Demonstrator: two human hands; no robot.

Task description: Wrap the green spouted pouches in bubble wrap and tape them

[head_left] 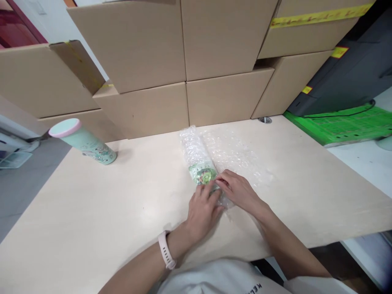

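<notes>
A sheet of clear bubble wrap (226, 157) lies on the pale wooden table (92, 212), partly rolled along its left side. Inside the rolled part sits a small green patterned item (204, 173). My left hand (203, 210), with a pale pink watch band on the wrist, rests on the near end of the roll, fingers curled over it. My right hand (237, 190) presses the wrap just right of the green item, fingertips pinching the film at its edge.
A mint-green tumbler with a pink lid (82, 141) stands at the table's far left. Stacked cardboard boxes (183, 65) wall off the back. A green cutting mat (346, 124) and a dark machine (352, 73) are at the right.
</notes>
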